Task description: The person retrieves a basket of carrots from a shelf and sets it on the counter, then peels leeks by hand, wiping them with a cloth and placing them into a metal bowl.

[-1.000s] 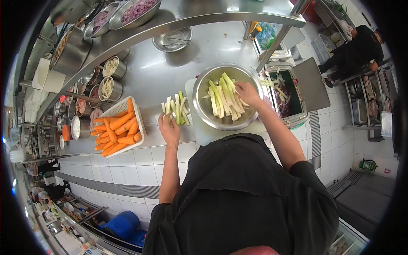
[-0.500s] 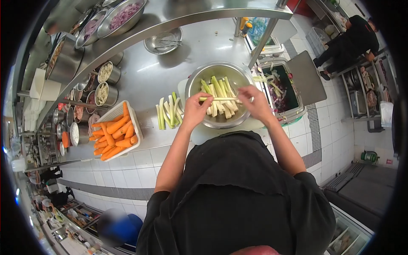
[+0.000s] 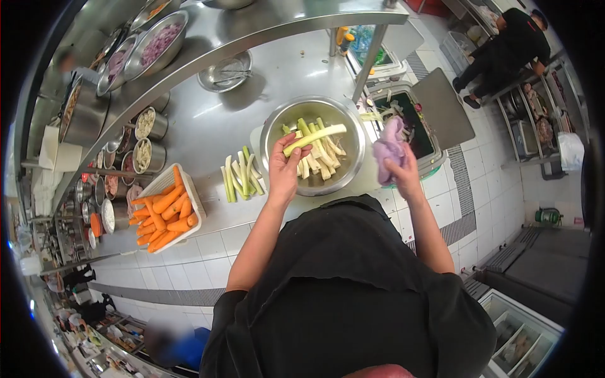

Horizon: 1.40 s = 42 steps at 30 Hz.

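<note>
My left hand (image 3: 287, 165) holds one pale green stalk (image 3: 315, 139) above a steel bowl (image 3: 271, 116). Inside the bowl lie several more cut stalks (image 3: 324, 161), green at one end and whitish at the other. To the right of the bowl, my right hand (image 3: 403, 171) grips a crumpled purple cloth (image 3: 389, 151). A small pile of green and white stalks (image 3: 241, 174) rests on the steel table, left of the bowl. Under the bowl, part of a pale board (image 3: 257, 140) shows.
A white basket of carrots (image 3: 200, 213) stands at the table's left. A smaller bowl (image 3: 225, 74) sits further back, below a raised shelf (image 3: 271, 33). On the right is a bin with scraps (image 3: 435, 142). Another person (image 3: 513, 47) stands at the upper right.
My left hand has lifted a stalk, now tilted and free of my right hand. My right hand has moved right and taken hold of the purple cloth. The view has shifted slightly.
</note>
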### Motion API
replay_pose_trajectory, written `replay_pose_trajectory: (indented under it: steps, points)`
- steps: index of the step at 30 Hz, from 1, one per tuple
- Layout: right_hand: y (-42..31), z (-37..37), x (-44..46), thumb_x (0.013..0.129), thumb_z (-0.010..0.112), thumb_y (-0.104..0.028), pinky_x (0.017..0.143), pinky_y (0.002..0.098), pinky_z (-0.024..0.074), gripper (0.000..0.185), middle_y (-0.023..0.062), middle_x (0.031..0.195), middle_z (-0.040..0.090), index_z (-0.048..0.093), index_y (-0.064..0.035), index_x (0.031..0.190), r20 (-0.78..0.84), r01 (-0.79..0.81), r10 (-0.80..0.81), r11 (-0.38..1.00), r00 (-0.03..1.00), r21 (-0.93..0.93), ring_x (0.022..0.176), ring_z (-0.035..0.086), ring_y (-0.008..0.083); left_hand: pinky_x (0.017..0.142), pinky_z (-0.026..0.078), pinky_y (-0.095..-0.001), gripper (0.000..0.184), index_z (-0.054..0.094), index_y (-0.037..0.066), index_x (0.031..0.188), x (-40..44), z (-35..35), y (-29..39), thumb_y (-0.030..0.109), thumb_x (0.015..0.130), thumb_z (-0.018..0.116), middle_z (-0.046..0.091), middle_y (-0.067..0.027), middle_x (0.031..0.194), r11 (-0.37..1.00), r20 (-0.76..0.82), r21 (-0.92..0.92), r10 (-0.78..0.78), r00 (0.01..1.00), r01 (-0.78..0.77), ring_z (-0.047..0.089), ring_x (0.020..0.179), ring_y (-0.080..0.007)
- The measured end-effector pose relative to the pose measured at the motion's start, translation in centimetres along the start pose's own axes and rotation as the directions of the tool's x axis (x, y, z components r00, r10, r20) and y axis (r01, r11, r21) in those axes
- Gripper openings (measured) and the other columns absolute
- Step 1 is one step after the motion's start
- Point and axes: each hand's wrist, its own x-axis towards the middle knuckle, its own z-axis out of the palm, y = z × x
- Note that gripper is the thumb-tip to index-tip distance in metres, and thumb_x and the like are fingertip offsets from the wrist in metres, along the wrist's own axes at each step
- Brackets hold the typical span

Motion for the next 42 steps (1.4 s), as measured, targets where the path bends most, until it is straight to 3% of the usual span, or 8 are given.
replay_pose_trajectory:
  steps: [4,5,10,19,24,29,35,42]
  points:
    - [0.7,8.8,0.9,0.082,0.081,-0.017,0.118,0.0396,0.0303,0.109,0.0155,0.152,0.03,0.003,-0.0089,0.157,0.154,0.2,-0.201,0.98,0.967,0.021,0.143,0.034,0.0267,0.081,0.052,-0.0286,0.033,0.055,0.002,0.13,-0.5,3.2,-1.5,0.001,0.098,0.053,0.069,-0.0124,0.104,0.928,0.191,0.371,-0.057,0.98,-0.018,0.069,0.099,-0.0209]
    - [-1.6,12.7,0.7,0.084,0.078,-0.01,0.118,0.0379,0.028,0.105,0.0153,0.151,0.03,0.001,-0.0085,0.155,0.108,0.143,-0.171,0.963,0.979,0.229,0.142,0.033,0.0264,0.077,0.053,-0.0371,0.032,0.058,0.002,0.126,-1.3,4.3,0.1,0.003,0.094,0.055,0.07,-0.019,0.099,0.533,0.415,0.701,0.234,0.879,-0.473,0.07,0.095,-0.0307]
    - [0.2,11.9,4.9,0.09,0.07,-0.001,0.08,0.0277,0.055,0.039,0.0077,0.109,0.064,0.051,-0.001,0.124,-0.077,-0.039,0.059,0.969,0.995,0.245,0.097,0.064,0.0142,0.075,0.05,-0.0541,0.018,0.058,0.001,0.108,-2.0,5.0,-1.2,0.015,0.099,0.052,0.068,-0.0264,0.089,0.396,0.263,0.898,-0.136,0.955,-0.191,0.066,0.088,-0.0472]
    - [5.1,1.2,4.7,0.097,0.063,-0.016,0.093,0.0416,0.0505,0.03,0.0174,0.115,0.066,0.058,0.0026,0.121,-0.533,0.069,-0.242,0.944,0.811,-0.323,0.104,0.064,0.0283,0.073,0.048,-0.0536,0.027,0.06,0.002,0.118,-7.0,-5.0,-0.1,0.018,0.104,0.044,0.066,-0.0271,0.088,0.488,-0.048,0.873,0.092,0.995,-0.003,0.064,0.085,-0.0479]
    - [6.1,3.2,1.6,0.092,0.068,-0.028,0.093,0.051,0.0475,0.038,0.0223,0.108,0.063,0.063,-0.0012,0.119,-0.039,-0.045,-0.354,-0.009,0.935,-0.999,0.102,0.061,0.0405,0.078,0.05,-0.0486,0.035,0.06,0.0,0.131,-5.0,-16.7,-4.8,0.017,0.102,0.049,0.068,-0.0226,0.097,0.21,-0.254,0.961,0.398,0.881,0.182,0.065,0.087,-0.0405]
    - [3.0,10.6,5.2,0.088,0.072,-0.032,0.081,0.0482,0.0523,0.033,0.0187,0.098,0.065,0.069,-0.0035,0.103,0.267,0.325,-0.234,0.261,0.935,-0.909,0.089,0.065,0.0374,0.085,0.051,-0.044,0.045,0.06,0.001,0.134,-3.7,-18.6,-5.8,0.019,0.093,0.062,0.062,-0.0266,0.112,-0.129,-0.161,0.972,0.249,0.955,0.197,0.062,0.099,-0.0407]
    - [9.0,16.1,11.0,0.082,0.075,-0.028,0.081,0.0443,0.057,0.03,0.0218,0.101,0.07,0.071,-0.0043,0.1,0.169,0.155,0.132,0.107,0.977,-0.982,0.093,0.07,0.0397,0.105,0.041,-0.0558,0.056,0.057,0.016,0.141,-4.4,-17.6,-4.3,0.026,0.088,0.069,0.047,-0.0264,0.141,-0.081,-0.121,0.987,0.174,0.977,0.136,0.049,0.128,-0.0406]
    - [10.6,10.4,12.4,0.078,0.069,-0.021,0.078,0.0434,0.0562,0.035,0.0253,0.092,0.072,0.071,0.0029,0.103,0.199,0.116,0.155,0.428,0.968,-0.896,0.087,0.072,0.0379,0.117,0.026,-0.0634,0.052,0.062,0.018,0.136,-3.7,-17.7,-4.4,0.022,0.086,0.073,0.029,-0.0193,0.159,-0.316,-0.047,0.947,0.067,0.997,0.066,0.028,0.147,-0.0395]
